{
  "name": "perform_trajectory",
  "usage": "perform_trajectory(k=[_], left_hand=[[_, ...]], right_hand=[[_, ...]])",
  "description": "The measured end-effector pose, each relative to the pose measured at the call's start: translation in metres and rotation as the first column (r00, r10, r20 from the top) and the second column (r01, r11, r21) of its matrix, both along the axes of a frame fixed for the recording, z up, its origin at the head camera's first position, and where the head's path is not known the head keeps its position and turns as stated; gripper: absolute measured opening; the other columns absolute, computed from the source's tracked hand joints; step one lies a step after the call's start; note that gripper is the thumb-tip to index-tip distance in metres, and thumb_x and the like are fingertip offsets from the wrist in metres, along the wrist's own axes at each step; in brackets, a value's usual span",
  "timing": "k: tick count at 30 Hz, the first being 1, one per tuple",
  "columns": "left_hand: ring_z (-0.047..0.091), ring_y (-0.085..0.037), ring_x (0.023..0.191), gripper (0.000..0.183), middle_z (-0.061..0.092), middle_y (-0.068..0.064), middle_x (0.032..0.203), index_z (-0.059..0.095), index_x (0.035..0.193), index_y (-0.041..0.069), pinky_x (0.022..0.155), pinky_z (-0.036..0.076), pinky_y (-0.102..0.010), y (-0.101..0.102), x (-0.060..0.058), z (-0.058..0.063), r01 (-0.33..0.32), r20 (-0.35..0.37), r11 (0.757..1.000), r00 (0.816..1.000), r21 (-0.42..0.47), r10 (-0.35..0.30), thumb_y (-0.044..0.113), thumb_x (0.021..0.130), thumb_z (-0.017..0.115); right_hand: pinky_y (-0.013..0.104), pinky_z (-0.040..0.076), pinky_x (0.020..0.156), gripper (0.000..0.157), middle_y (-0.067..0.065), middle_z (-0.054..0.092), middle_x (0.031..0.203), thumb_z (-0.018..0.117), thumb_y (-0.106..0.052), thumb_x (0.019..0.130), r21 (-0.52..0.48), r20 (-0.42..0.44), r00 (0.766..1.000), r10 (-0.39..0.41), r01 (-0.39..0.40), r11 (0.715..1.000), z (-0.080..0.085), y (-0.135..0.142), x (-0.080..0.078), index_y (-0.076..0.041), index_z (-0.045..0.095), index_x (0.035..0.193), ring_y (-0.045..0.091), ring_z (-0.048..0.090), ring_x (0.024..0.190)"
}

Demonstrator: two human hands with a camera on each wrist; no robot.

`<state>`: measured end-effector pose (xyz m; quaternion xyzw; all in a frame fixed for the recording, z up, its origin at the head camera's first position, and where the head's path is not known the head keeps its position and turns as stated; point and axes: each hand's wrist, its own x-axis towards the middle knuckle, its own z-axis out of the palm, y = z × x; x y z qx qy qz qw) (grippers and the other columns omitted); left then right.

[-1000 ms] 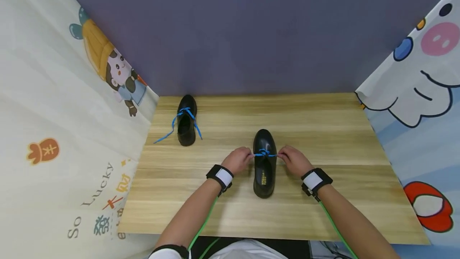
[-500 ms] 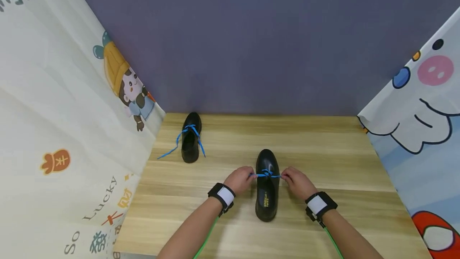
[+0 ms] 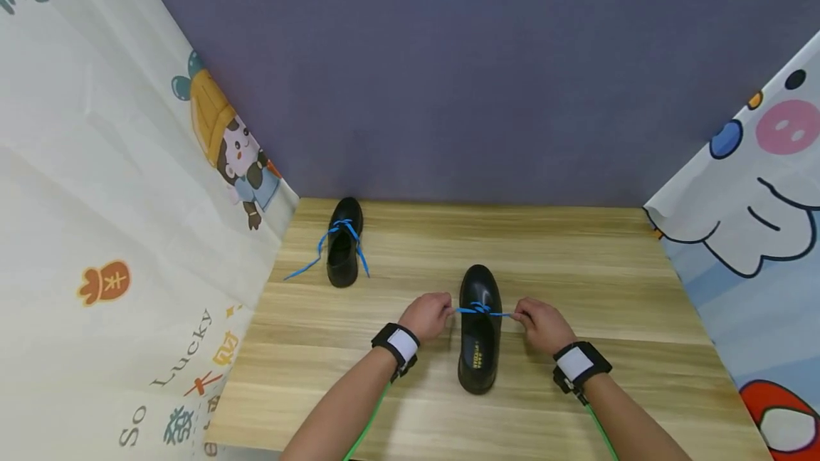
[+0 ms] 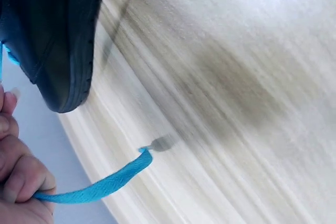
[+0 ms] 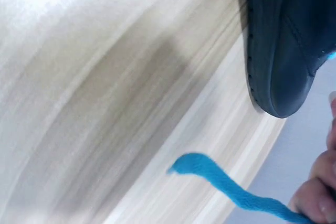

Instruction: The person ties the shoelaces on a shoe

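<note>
A black leather shoe (image 3: 480, 286) stands on the wooden table, toe pointing away from me. Its blue shoelace (image 3: 472, 310) is crossed over at the throat and drawn out nearly straight to both sides. My left hand (image 3: 427, 315) pinches the lace's left end beside the shoe; in the left wrist view a loose blue tail (image 4: 105, 186) hangs out of the curled fingers (image 4: 23, 174). On the other side my right hand (image 3: 544, 324) grips the right end. Another blue tail (image 5: 231, 190) trails from its fingers (image 5: 317, 200) in the right wrist view.
A second black shoe (image 3: 342, 262) sits at the table's back left, its blue lace (image 3: 318, 251) hanging loose on both sides. A dark grey panel (image 3: 416, 77) rises behind the wooden table (image 3: 576, 262). Printed curtains flank it left and right.
Both hands keep hold of the lace ends. The right hand has moved a little outward from the shoe, and the lace spans wider. The head view has tilted upward since the first frame.
</note>
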<state>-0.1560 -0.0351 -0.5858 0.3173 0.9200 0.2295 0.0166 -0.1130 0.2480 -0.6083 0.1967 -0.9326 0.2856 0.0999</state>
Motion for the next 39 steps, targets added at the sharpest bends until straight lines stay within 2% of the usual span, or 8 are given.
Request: perform_trajectory(k=[9,15,19,23,27,31,35,39], left_hand=[[0.047,-0.007,0.061,0.026,0.049,0.008,0.066,0.054,0.074,0.016,0.057,0.039,-0.022,-0.007,0.0,-0.008,-0.021,0.016,0.999,1.0,0.048,0.02,0.015,0.095,0.068],[0.049,-0.007,0.067,0.019,0.052,0.007,0.072,0.059,0.081,0.014,0.061,0.041,-0.021,-0.008,0.003,-0.01,0.03,0.096,0.996,0.995,0.087,-0.039,0.017,0.099,0.064],[0.043,-0.014,0.085,0.012,0.045,0.005,0.088,0.069,0.087,0.018,0.074,0.032,-0.026,-0.008,0.004,-0.01,0.025,0.002,0.999,1.0,0.037,-0.025,0.025,0.096,0.068],[0.044,-0.019,0.09,0.006,0.048,0.003,0.091,0.078,0.092,0.027,0.073,0.026,-0.034,-0.009,0.003,-0.005,-0.051,-0.133,0.999,0.99,0.005,0.051,0.029,0.092,0.073],[0.066,-0.011,0.084,0.008,0.072,0.009,0.089,0.08,0.096,0.023,0.075,0.045,-0.029,-0.008,0.002,-0.001,-0.082,-0.157,0.997,0.984,0.013,0.084,0.024,0.093,0.072],[0.068,-0.009,0.078,0.011,0.076,0.002,0.089,0.079,0.097,0.012,0.07,0.053,-0.025,-0.002,0.004,-0.002,-0.099,-0.012,0.987,0.995,0.125,0.102,0.016,0.095,0.069],[0.066,-0.012,0.078,0.015,0.074,-0.004,0.09,0.077,0.098,0.004,0.07,0.053,-0.024,0.006,0.007,-0.004,-0.191,0.15,0.929,0.977,0.318,0.15,0.014,0.097,0.066],[0.069,-0.014,0.085,0.016,0.073,-0.007,0.096,0.073,0.101,0.002,0.074,0.055,-0.025,0.015,0.008,-0.002,-0.363,0.348,0.786,0.916,0.501,0.202,0.016,0.097,0.068]], right_hand=[[0.03,0.042,0.059,0.024,-0.011,0.049,0.073,0.074,0.0,0.086,-0.009,0.008,0.999,0.035,-0.035,0.999,0.009,0.002,0.002,-0.015,0.058,0.077,0.005,0.046,0.066],[0.03,0.046,0.062,0.018,-0.01,0.055,0.078,0.072,-0.001,0.089,-0.044,0.041,0.998,0.057,-0.055,0.998,-0.002,0.001,0.005,-0.014,0.061,0.081,0.005,0.051,0.071],[0.033,0.047,0.069,0.014,-0.004,0.057,0.085,0.075,0.002,0.085,-0.046,-0.068,0.995,0.079,-0.082,0.996,-0.007,0.001,0.002,-0.009,0.067,0.085,0.013,0.054,0.08],[0.034,0.038,0.069,0.014,-0.001,0.051,0.081,0.081,0.0,0.079,-0.036,-0.145,0.989,0.02,-0.025,0.999,-0.005,0.001,0.0,-0.01,0.073,0.085,0.015,0.045,0.075],[0.026,0.034,0.057,0.004,-0.008,0.054,0.07,0.075,-0.008,0.088,-0.062,-0.033,0.998,-0.046,0.044,0.997,0.002,0.0,0.0,-0.01,0.074,0.09,0.005,0.04,0.061],[0.027,0.044,0.054,0.007,-0.007,0.062,0.071,0.071,-0.006,0.092,-0.104,0.08,0.992,-0.094,0.102,0.989,0.007,-0.005,0.002,-0.007,0.073,0.098,0.004,0.051,0.06],[0.033,0.056,0.067,0.01,0.004,0.073,0.088,0.069,-0.002,0.093,-0.195,0.102,0.985,-0.139,0.157,0.968,0.009,-0.013,0.003,-0.001,0.072,0.102,0.017,0.067,0.077],[0.026,0.057,0.075,0.012,0.015,0.073,0.098,0.066,-0.001,0.095,-0.35,0.16,0.971,-0.177,0.224,0.91,0.014,-0.021,0.002,0.004,0.07,0.105,0.022,0.069,0.089]])
